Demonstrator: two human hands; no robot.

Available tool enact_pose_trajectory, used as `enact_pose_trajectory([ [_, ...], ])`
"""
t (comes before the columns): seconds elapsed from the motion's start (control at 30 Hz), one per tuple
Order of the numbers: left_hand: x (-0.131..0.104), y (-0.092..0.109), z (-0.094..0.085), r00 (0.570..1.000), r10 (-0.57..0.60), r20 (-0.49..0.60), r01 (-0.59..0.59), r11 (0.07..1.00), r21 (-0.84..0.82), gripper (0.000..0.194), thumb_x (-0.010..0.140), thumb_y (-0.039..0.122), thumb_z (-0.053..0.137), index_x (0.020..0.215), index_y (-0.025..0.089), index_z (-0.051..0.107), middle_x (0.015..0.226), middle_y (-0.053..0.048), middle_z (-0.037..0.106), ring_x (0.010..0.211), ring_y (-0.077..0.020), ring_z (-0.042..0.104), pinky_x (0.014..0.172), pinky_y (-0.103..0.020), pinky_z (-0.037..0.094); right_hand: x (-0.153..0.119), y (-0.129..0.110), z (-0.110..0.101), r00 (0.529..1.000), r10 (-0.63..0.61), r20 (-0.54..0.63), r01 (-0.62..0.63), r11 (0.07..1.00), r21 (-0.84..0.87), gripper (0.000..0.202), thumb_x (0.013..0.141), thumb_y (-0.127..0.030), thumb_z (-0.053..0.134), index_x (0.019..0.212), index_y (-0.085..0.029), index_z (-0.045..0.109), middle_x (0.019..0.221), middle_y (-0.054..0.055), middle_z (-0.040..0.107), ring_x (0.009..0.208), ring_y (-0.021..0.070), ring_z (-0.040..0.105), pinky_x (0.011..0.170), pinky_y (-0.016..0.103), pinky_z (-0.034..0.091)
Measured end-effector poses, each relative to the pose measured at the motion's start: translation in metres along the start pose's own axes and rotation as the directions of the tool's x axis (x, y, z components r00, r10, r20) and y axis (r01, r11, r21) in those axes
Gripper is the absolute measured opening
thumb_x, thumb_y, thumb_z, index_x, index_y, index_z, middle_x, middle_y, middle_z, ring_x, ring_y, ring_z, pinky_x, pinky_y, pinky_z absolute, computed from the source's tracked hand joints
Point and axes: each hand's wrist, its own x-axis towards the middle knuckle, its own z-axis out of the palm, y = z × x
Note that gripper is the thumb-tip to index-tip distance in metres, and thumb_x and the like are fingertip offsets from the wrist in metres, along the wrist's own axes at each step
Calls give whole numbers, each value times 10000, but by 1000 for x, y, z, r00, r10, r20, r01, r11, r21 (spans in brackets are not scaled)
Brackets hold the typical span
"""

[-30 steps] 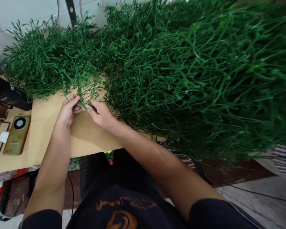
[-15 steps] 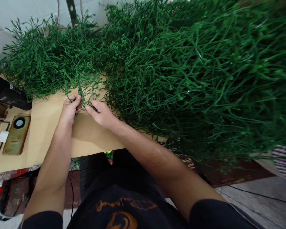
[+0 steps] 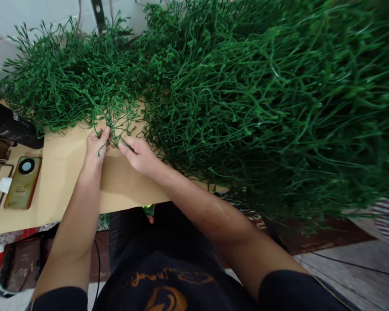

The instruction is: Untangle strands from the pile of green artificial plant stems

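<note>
Thin green plastic-looking stems (image 3: 114, 125) with small budded tips lie between my hands over the tan board. My left hand (image 3: 97, 140) is closed, thumb against fingers, pinching some of these stems; one short end hangs down below the thumb. Close by on the right, my right hand (image 3: 136, 152) is also closed, with a green stem between thumb and forefinger. The far ends of the stems blend into loose greenery behind. What lies inside the curled fingers is hidden.
A large heap of green stems (image 3: 246, 99) fills the right side, and a smaller pile (image 3: 74, 77) lies at the back left. The tan board (image 3: 65, 172) bears a phone (image 3: 22, 183), a black-framed item (image 3: 1, 196) and a black bottle (image 3: 11, 125) at left. A tiled wall (image 3: 29, 15) stands behind.
My left hand has turned slightly, and the stem end under its thumb has swung left. My right hand has shifted only a little to the right, still pinching a stem.
</note>
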Motion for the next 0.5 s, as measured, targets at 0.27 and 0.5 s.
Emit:
enact_pose_trajectory([
  [0.27,11,2,-6,991,-42,-128,33,997,-73,303,797,207,623,627,180,374,413,99,363,334,-12,270,323,-108,183,-45,-25,19,840,-291,458,327,945,1,269,897,-222,421,643,-187,338,647,-11,405,631,93,378,630,234,322],
  [0.5,8,-4,-11,995,54,88,-57,998,30,299,701,281,726,611,159,468,488,45,507,374,-15,334,321,-118,192,-74,-67,-96,946,-297,133,323,807,-494,228,901,-245,462,697,-187,546,661,16,483,603,95,445,560,274,344],
])
